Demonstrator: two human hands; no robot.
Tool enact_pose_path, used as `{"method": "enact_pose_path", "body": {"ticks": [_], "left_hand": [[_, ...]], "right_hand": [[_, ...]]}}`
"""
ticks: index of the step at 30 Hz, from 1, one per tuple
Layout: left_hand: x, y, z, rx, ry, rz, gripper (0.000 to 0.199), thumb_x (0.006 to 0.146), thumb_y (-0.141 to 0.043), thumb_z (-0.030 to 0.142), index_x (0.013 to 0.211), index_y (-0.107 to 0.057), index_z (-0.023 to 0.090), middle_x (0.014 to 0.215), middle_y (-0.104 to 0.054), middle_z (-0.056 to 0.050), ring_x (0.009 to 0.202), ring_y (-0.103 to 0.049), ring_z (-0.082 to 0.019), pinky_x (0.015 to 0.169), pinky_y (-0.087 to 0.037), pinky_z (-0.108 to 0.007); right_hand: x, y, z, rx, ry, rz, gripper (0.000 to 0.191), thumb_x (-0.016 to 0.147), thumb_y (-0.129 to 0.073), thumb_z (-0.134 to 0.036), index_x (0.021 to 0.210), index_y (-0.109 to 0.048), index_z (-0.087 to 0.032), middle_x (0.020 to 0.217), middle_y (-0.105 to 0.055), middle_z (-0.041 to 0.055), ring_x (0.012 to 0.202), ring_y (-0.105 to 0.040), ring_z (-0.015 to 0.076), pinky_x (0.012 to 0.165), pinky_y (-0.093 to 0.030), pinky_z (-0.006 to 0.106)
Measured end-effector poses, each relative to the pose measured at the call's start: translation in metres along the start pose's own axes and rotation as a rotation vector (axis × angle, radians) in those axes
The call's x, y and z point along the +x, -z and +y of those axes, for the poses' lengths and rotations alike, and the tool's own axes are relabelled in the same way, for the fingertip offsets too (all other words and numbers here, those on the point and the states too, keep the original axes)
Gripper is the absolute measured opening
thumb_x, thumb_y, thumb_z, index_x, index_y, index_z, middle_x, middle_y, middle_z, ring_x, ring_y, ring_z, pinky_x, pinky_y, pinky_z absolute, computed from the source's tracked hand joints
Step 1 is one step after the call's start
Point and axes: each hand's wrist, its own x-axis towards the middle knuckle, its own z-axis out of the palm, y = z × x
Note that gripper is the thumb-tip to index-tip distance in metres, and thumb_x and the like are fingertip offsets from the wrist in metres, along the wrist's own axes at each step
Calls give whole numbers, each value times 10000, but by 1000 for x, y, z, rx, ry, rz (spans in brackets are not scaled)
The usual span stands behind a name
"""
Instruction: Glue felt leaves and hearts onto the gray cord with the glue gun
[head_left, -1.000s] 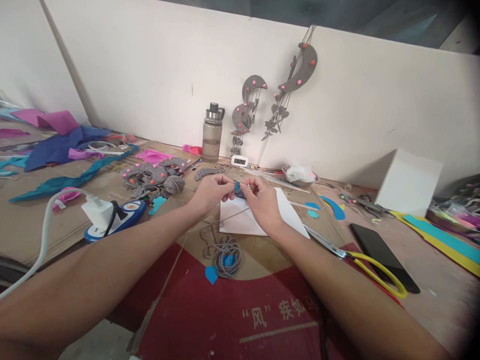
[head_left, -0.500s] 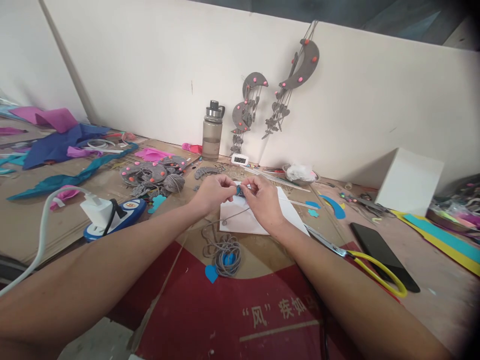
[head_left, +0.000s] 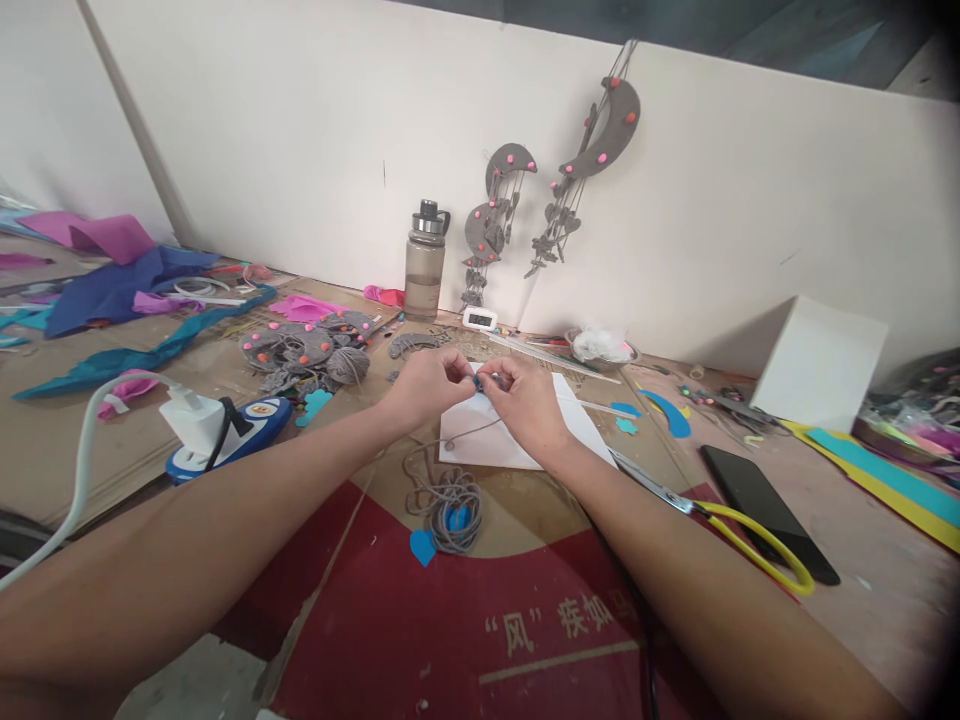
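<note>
My left hand (head_left: 433, 388) and my right hand (head_left: 525, 402) meet over a white sheet (head_left: 480, 450), thumbs and forefingers pinched. Between the fingertips is a small blue and grey piece (head_left: 478, 383), mostly hidden, which both hands grip. From there grey yarn (head_left: 457, 437) runs down to a loose coil (head_left: 456, 500) on the cardboard. A blue shape (head_left: 458, 517) shows inside the coil, and a blue heart (head_left: 423, 547) lies at its lower left.
Yellow-handled scissors (head_left: 675, 495) and a black phone (head_left: 765, 510) lie right of my right forearm. A bottle (head_left: 424, 265) stands at the wall. On the left are a power strip (head_left: 247, 430) and grey crescents (head_left: 292, 345).
The fingers have shifted slightly around the small piece, and less of its blue shows. Everything else looks the same.
</note>
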Motion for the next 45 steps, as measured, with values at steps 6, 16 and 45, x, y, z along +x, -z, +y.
{"method": "enact_pose_path", "body": {"ticks": [6,16,45], "left_hand": [[0,-1,-4,81,-67,-26,103,665,-585,235,696,-641,154,634,-637,2,586,-542,-111,557,-386,-220],[4,3,-8,-162,124,-199,197,709,-606,297,806,-701,155,627,-683,-25,571,-629,-127,500,-444,-191],[6,7,-8,-155,88,-249,138,702,-622,267,740,-690,153,602,-664,-16,518,-572,-101,472,-417,-180]], "right_hand": [[0,-4,1,-13,-82,-38,97,749,-556,-205,753,-648,-172,618,-540,-26,572,-435,104,598,-341,242],[-1,-5,3,3,-107,-44,107,739,-532,-205,743,-635,-177,610,-534,-23,576,-440,111,596,-353,246],[4,-3,6,69,-162,-120,151,745,-556,-255,744,-683,-174,613,-595,-19,564,-468,101,570,-358,241]]}}
